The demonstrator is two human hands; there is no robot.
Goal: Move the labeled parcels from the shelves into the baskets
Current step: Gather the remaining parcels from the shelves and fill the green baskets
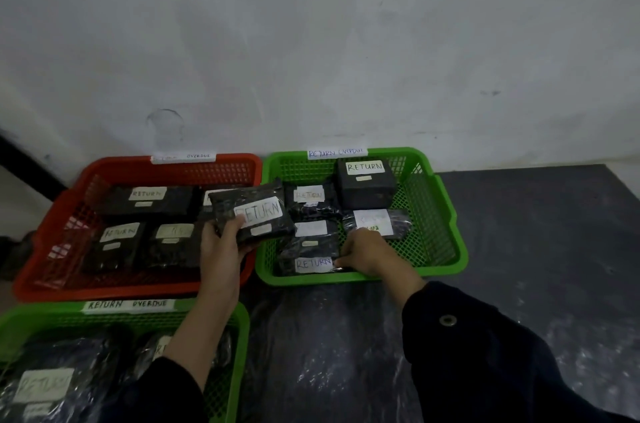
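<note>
My left hand [221,242] grips a black wrapped parcel [251,211] with a white RETURN label, held over the gap between the red basket [55,232] and the far green basket [446,214]. Reaching into that green basket, my right hand [363,251] has its fingers curled on a flat black parcel [311,265] labeled RETURN at the basket's near edge. Several other black labeled parcels lie in the green basket, among them a black box [367,185] at the back. The red basket holds several RETURN parcels too.
A second green basket [239,325] with parcels sits at the near left, tagged RETURN OVERDUE. All baskets stand on a dark plastic-covered floor [519,249] against a white wall [311,41]. A dark bar [31,162] runs at the far left.
</note>
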